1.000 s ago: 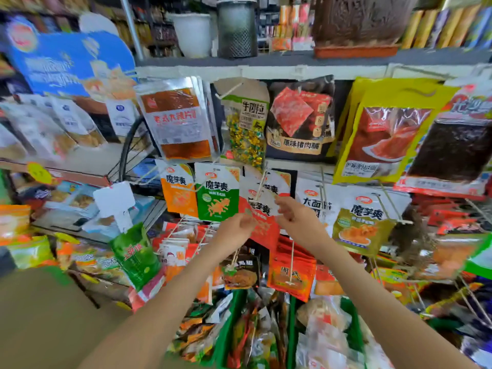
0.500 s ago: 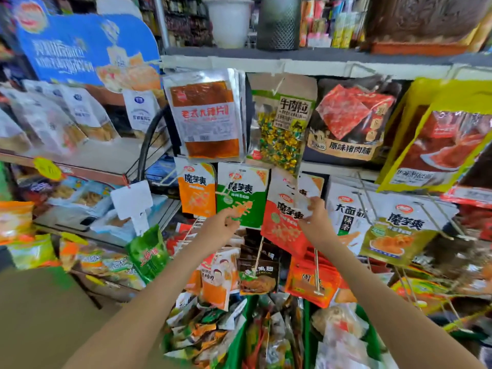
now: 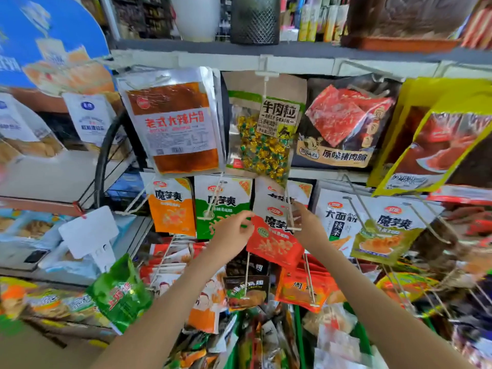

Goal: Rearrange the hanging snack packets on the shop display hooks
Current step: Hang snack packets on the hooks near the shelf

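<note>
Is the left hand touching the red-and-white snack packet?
Touching. Head view: the left hand pinches the red-and-white snack packet at its upper left edge.

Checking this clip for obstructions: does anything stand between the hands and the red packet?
Nothing visible does: the left hand and right hand hold the red packet by its upper edges.

Bright, even, diffuse shop light; shadows are soft and lie behind the hanging packets. Glare streaks the silver foil packet (image 3: 173, 123) and the yellow packets (image 3: 436, 139) at right. Sharpness is best at centre, around the red packet (image 3: 274, 241); the left hand (image 3: 231, 235) and right hand (image 3: 308, 227) show slight smear. Wide-angle distortion bows the shelf edge (image 3: 306, 65) and stretches the margins, where the blue sign (image 3: 40, 49) blurs.
</note>
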A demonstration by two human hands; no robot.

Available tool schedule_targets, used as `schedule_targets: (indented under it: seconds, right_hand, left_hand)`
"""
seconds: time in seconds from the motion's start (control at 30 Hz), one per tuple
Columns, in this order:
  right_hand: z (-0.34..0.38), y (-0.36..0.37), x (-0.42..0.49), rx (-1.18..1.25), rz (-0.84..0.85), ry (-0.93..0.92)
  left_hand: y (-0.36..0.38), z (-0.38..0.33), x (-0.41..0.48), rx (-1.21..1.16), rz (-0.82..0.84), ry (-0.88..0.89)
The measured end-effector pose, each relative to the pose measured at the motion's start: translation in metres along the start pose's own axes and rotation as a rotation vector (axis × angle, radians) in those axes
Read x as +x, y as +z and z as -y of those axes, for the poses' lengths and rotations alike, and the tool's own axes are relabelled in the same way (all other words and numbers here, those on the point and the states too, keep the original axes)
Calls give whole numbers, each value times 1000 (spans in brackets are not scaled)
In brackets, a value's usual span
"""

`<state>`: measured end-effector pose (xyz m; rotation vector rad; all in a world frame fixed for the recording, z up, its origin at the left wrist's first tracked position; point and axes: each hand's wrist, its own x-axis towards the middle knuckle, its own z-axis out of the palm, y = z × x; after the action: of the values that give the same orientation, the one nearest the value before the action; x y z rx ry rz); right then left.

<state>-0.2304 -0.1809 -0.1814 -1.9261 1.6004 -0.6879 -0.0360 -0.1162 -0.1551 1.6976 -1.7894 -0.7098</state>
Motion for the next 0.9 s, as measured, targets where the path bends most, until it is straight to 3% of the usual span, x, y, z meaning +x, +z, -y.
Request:
schedule_targets:
  seconds: [0.57, 0.9]
  right_hand:
    - [27, -31, 16, 97, -111, -70]
    - [26, -83, -10, 143, -285, -126]
  left_hand:
    - [10, -35, 38, -78, 95, 62]
    - [23, -99, 39, -111, -82, 287]
